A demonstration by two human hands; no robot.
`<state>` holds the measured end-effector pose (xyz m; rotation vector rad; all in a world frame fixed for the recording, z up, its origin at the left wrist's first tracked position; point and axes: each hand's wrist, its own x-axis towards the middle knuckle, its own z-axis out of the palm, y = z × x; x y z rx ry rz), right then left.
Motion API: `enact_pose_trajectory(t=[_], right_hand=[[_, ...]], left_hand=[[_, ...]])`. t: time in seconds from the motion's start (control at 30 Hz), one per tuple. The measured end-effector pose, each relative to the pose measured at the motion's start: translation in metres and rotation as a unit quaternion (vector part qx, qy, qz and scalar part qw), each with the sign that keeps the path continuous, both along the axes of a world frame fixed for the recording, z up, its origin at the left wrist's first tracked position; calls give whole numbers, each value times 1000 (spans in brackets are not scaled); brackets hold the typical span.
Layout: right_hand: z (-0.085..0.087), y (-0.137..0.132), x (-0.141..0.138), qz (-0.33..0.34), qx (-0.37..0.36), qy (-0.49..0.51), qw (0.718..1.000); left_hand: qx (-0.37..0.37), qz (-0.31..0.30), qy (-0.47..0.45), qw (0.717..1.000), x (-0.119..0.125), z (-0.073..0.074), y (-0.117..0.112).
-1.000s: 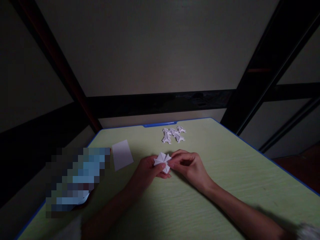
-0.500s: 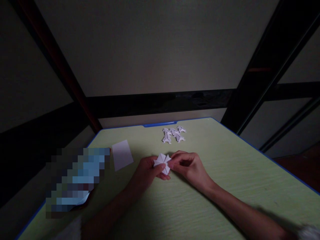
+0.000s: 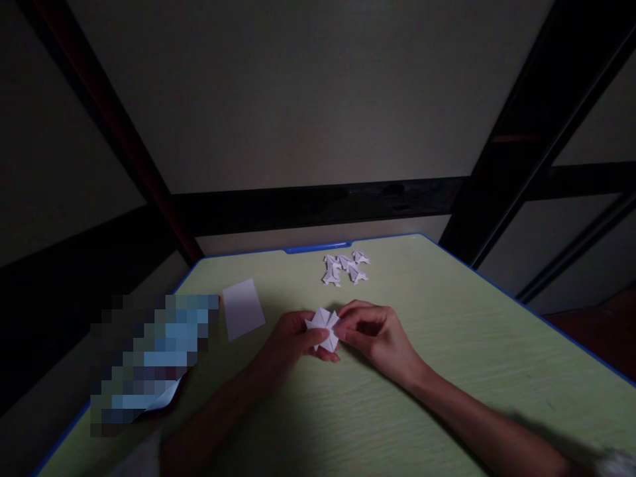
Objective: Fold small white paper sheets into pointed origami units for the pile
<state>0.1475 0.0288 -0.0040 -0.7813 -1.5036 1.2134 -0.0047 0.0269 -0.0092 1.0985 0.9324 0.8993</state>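
A small piece of folded white paper, with several pointed flaps, is held between my two hands just above the table. My left hand grips it from the left, thumb pressed on top and fingers underneath. From the right, my right hand pinches the edge of a flap between thumb and fingertips. Beyond the hands, several finished-looking folded white paper figures sit close together near the far side of the table.
A flat white sheet of paper lies on the left of the light green table. Beside it is a tablet-like device with a blurred-out screen. The table has a blue edge and a blue strip at the back, before a dark-banded panel.
Both hands stay almost in place on the folded paper. The left thumb lies slightly further across it, and the paper has shifted very little.
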Motion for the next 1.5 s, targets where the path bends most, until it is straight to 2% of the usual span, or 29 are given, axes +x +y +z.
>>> enact_pose_trajectory(t=[0.53,0.63,0.8,1.0,1.2,1.37,1.5], right_hand=[[1,1,1,9,4,-8,1000],[2,0,-1,2,-24,3,1000],[4,-1,-3,4,-122,27,992],[3,1,-2,-42,-101,-52,993],[2,1,-3,-23,-134,-42,990],[1,1,-2,-9,-148,-34,988],[1,2,-1,-17,-129,-47,990]], left_hand=[[-16,27,-15,999,1,1,-1],[-11,44,-9,999,1,0,-1],[13,78,15,997,4,1,-3],[62,102,110,987,12,7,-8],[59,137,119,982,14,11,-9],[34,98,65,993,10,10,-6],[19,63,21,998,6,7,-4]])
